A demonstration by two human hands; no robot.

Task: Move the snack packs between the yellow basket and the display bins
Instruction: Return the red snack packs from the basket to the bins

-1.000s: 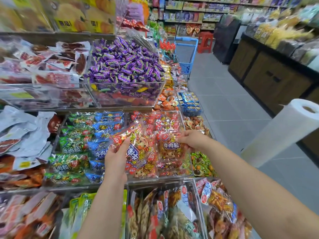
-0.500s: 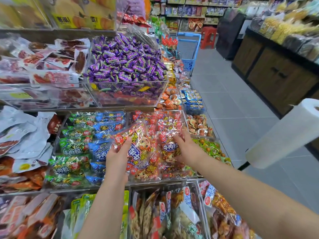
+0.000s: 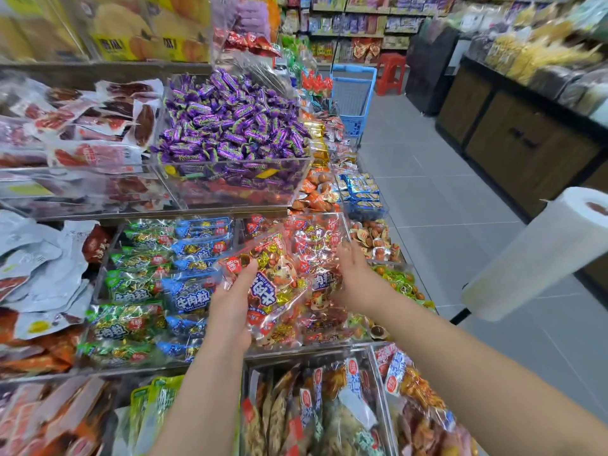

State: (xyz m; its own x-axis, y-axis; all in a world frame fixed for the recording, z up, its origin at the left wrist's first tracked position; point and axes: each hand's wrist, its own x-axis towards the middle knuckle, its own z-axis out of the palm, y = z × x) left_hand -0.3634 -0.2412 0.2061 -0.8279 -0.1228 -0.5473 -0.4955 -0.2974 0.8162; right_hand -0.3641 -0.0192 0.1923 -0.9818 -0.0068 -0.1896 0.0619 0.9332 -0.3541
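- The red snack pack (image 3: pixel 273 291) is raised just above the clear display bin (image 3: pixel 312 349) in the middle tier, which is heaped with more of the same red packs.
- The left hand (image 3: pixel 230 311) holds this pack by its near-left edge. The thumb lies across the printed front, and the other fingers are hidden beneath it.
- The right hand (image 3: pixel 353 278) lies with straight fingers on the packs at the right side of the same bin, pressing rather than pinching.
- The pack looks light and soft: thin glossy film around loose wrapped pieces. It will likely sag, crinkle and slide in the fingers. A hold on the sealed edge or across the full width seems safer than a fingertip pinch on the slick middle.
- The heap is uneven and slippery, so a pack laid near the low front wall could slip over.
- To the left, a bin of blue and green packs (image 3: pixel 164 278) touches this one, and purple sweets (image 3: pixel 230 126) fill the tier above, farther off.
- On the right are a grey tiled aisle (image 3: pixel 444 209), a white roll (image 3: pixel 543 251) close by, and a blue trolley (image 3: pixel 353 93) far down.
- The yellow basket is not in view.
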